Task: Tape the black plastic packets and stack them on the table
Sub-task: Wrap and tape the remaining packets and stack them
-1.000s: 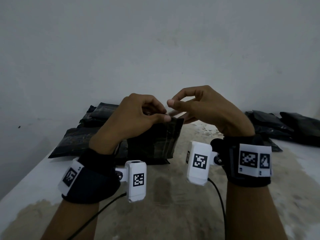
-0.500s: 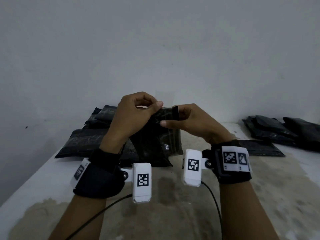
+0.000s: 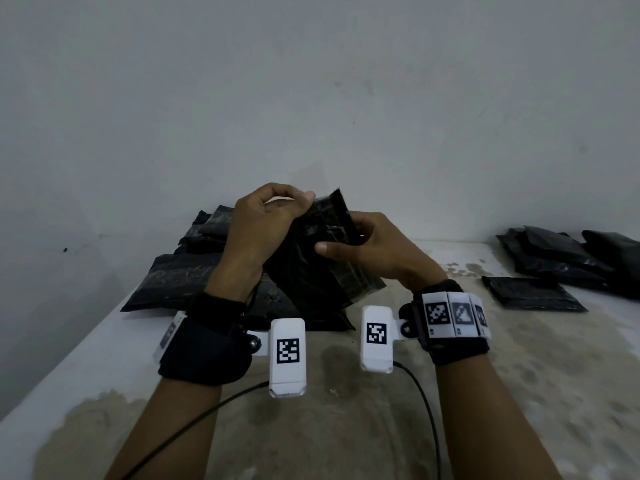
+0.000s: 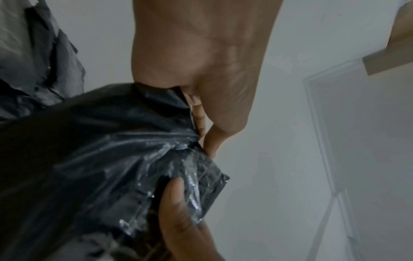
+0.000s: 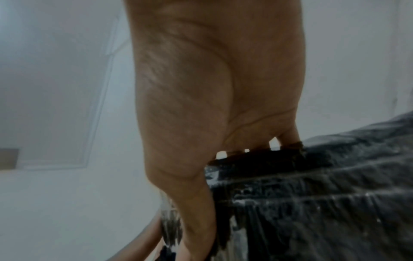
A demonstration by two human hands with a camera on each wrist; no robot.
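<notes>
I hold a black plastic packet (image 3: 311,271) tilted above the table (image 3: 346,393), its lower end near the surface. My left hand (image 3: 270,223) pinches the packet's top edge with curled fingers. My right hand (image 3: 367,244) grips the packet's right side, thumb across its front. In the left wrist view the packet (image 4: 93,159) shows glossy clear tape wrinkled over its folded corner, with my right thumb pressing there. The right wrist view shows my palm against the packet (image 5: 312,194). No tape roll is in view.
A pile of black packets (image 3: 194,258) lies at the back left against the wall. More black packets (image 3: 561,258) lie at the back right, one flat packet (image 3: 533,292) in front of them. The tabletop is stained beige in the middle. Cables trail from the wrist cameras.
Both hands have come down from pinching something small above the packet. They now hold the packet itself, which has tilted with its top corner raised.
</notes>
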